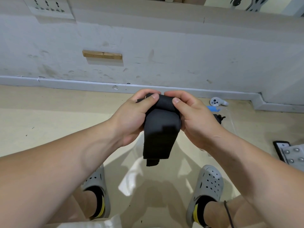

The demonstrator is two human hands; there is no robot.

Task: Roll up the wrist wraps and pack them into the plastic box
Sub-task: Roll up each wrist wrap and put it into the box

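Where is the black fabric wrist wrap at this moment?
In the head view, the black fabric wrist wrap is at centre, gripped between the left hand and right hand, its loose tail hanging above the grey perforated clogs.

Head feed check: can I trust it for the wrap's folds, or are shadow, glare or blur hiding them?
Head view: sharp, no motion blur; the black wrist wrap reads almost flat black, folds faint; a bright glare patch on the floor between the shoes, soft shadows around it; wide-angle distortion bows the baseboard.
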